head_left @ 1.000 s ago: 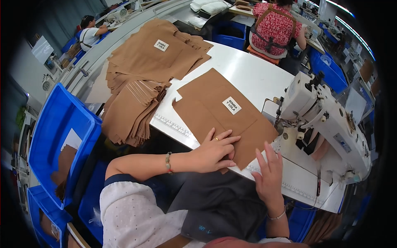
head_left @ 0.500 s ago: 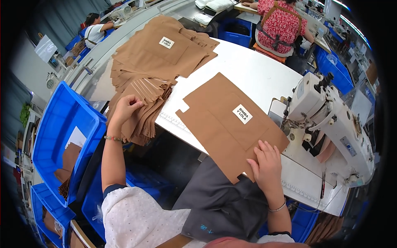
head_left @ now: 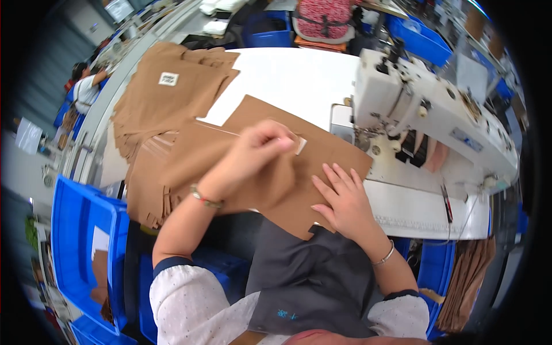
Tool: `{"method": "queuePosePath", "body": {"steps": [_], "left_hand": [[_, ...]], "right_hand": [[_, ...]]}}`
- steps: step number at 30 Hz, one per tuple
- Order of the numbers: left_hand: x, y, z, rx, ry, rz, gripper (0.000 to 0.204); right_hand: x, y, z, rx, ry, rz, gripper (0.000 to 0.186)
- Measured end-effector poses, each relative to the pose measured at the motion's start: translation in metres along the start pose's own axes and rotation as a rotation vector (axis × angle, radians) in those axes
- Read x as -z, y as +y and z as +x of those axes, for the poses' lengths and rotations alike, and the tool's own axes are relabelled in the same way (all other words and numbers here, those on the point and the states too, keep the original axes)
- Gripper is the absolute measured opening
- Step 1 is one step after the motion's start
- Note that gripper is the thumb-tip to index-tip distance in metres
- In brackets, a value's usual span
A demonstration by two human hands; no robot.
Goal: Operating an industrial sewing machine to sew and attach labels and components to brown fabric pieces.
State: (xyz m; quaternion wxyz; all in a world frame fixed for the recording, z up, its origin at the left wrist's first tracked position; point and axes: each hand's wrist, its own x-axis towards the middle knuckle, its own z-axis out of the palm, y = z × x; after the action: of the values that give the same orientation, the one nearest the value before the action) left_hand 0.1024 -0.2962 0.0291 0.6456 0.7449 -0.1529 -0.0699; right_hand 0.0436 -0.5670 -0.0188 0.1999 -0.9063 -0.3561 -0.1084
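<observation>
Swung rightward since half a second ago, the person's left hand [head_left: 259, 146] has come from the brown stack [head_left: 141, 172] to above the brown panel [head_left: 336, 158]. Slightly blurred, its fingers are curled together on a loose brown piece [head_left: 267, 181], which covers part of the panel. The right hand [head_left: 344, 201] lies flat on the panel, fingers apart. The panel rests on a white bench [head_left: 287, 69], just left of a sewing machine [head_left: 443, 121].

A sewing workshop, shown by the sewing machine [head_left: 437, 109] and fabric stacks [head_left: 172, 98].
</observation>
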Motion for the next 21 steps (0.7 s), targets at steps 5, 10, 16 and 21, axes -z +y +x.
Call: {"method": "queuePosePath", "body": {"steps": [5,10,16,21], "left_hand": [[-0.063,-0.018,0.038,-0.284,-0.029,0.785,0.022],[-0.054,-0.034,0.046,-0.417,-0.082,0.907,0.021],[-0.056,-0.025,0.039,-0.331,-0.113,0.909,0.029],[-0.043,-0.027,0.059,-0.273,-0.089,0.937,0.042]], "right_hand": [[-0.006,0.007,0.0,0.033,0.109,0.132,0.047],[-0.009,0.007,-0.003,0.042,0.17,0.169,0.052],[-0.018,-0.004,-0.011,0.026,0.128,0.143,0.053],[-0.008,-0.009,-0.01,0.043,0.018,0.027,0.066]]}}
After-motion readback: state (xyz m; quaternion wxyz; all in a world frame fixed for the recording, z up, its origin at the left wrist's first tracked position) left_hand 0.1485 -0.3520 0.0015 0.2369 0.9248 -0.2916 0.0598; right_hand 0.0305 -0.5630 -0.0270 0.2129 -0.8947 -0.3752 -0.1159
